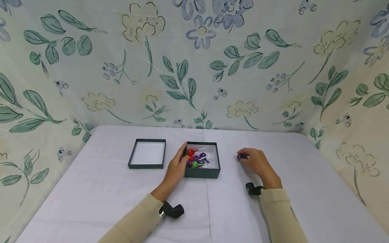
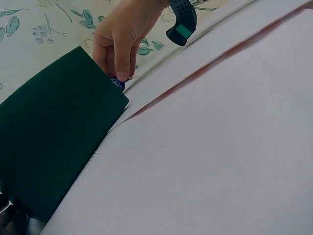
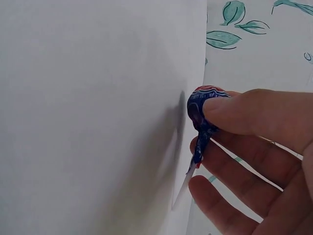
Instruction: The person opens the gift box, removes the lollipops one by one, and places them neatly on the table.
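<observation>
A dark green open box point(image 1: 202, 173) stands on the white-covered table, with several wrapped lollipops point(image 1: 197, 158) in red, purple and green lying inside. My left hand point(image 1: 175, 165) grips the box's left wall, its thumb at the rim. To the right of the box, my right hand point(image 1: 256, 163) pinches a blue-wrapped lollipop point(image 3: 198, 110) by its head between thumb and fingers. The lollipop's white stick point(image 3: 181, 191) points down in the right wrist view, close over the white cloth. In the left wrist view the green box side point(image 2: 58, 127) partly hides that lollipop.
Left of the box lies a shallow dark green lid point(image 1: 146, 166) with a white inside. White cloth point(image 1: 100, 189) covers the table, with a crease running front to back. Floral fabric point(image 1: 194, 67) hangs behind and on both sides. A black wrist camera point(image 1: 173, 210) sits on each wrist.
</observation>
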`<move>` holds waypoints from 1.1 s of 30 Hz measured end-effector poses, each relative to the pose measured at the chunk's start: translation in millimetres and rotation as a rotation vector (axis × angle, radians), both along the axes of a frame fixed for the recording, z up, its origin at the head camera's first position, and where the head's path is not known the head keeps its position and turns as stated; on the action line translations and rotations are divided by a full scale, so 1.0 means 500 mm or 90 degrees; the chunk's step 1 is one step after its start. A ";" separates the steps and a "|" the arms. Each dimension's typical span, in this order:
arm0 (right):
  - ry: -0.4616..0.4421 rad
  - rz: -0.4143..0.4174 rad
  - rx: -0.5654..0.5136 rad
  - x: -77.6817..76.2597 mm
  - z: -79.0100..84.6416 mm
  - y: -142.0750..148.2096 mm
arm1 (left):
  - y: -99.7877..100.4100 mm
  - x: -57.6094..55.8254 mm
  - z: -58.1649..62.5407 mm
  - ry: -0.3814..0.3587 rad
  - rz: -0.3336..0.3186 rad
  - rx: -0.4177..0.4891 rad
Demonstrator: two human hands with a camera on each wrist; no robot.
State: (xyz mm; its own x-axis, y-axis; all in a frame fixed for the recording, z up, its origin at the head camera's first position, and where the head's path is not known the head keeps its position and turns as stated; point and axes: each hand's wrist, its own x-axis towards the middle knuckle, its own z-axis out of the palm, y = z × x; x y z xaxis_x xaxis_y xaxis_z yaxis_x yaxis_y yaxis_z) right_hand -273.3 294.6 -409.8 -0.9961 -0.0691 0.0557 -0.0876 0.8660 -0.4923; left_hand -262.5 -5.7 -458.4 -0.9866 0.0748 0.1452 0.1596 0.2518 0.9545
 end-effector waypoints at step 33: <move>-0.005 0.014 0.012 0.000 0.012 0.005 | -0.001 -0.002 -0.003 0.010 -0.004 0.006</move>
